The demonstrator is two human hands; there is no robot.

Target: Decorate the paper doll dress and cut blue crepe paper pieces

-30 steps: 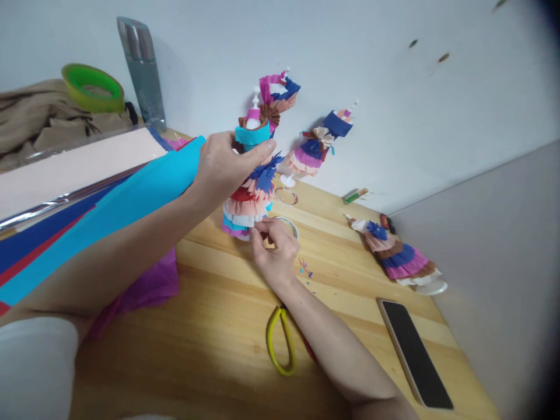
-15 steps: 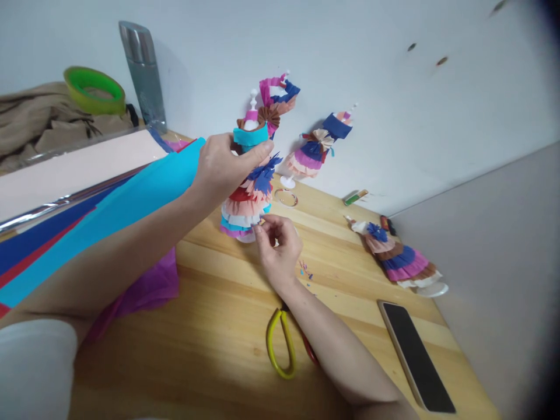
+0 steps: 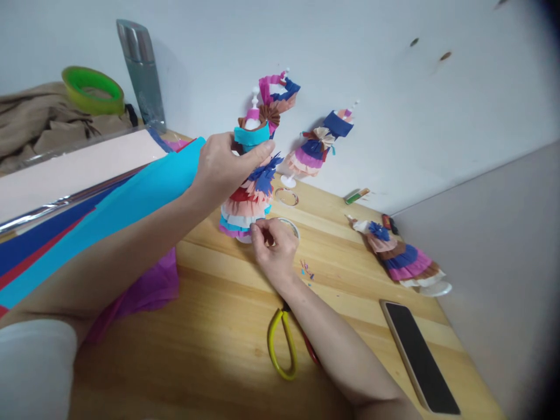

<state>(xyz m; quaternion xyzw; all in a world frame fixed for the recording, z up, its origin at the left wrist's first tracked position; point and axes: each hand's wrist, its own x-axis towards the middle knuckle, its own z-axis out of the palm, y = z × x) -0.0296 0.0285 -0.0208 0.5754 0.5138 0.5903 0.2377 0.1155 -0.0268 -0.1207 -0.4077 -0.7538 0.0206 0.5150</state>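
a ruffled paper dress (image 3: 245, 208) stands at eleven o'clock from the right hand (image 3: 277, 251), whose grip pinches its hem — the left hand (image 3: 219, 166) has its grip wrapped round the waist — a yellow loop handle (image 3: 272, 344) lies at six o'clock on the bench (image 3: 205, 356)

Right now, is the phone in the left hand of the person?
No, the left hand holds a small mannequin in a ruffled dress, while the phone lies on the table.
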